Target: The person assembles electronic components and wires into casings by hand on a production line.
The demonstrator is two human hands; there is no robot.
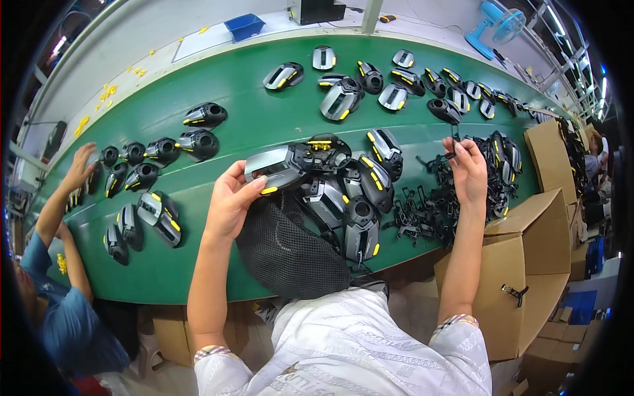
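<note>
My left hand (pixel 230 199) grips a grey and black plastic housing (pixel 281 166) with yellow trim, thumb on its near side. Its hollow black end points right and shows yellow bits inside. Raised over the right side of the green table, my right hand (pixel 470 173) pinches a small black plastic part (pixel 456 136) between its fingertips. Below that hand spreads a heap of similar small black parts (pixel 419 214). Several more housings (pixel 362 232) lie bunched between my hands. A black mesh piece (pixel 287 249) covers the table edge under my left hand.
More housings (pixel 341 99) stand along the green table (pixel 257 112). A co-worker's arm (pixel 56 204) reaches in at far left. Open cardboard boxes (pixel 492 284) stand at right. Behind are a blue tray (pixel 244 28) and a blue fan (pixel 495 28).
</note>
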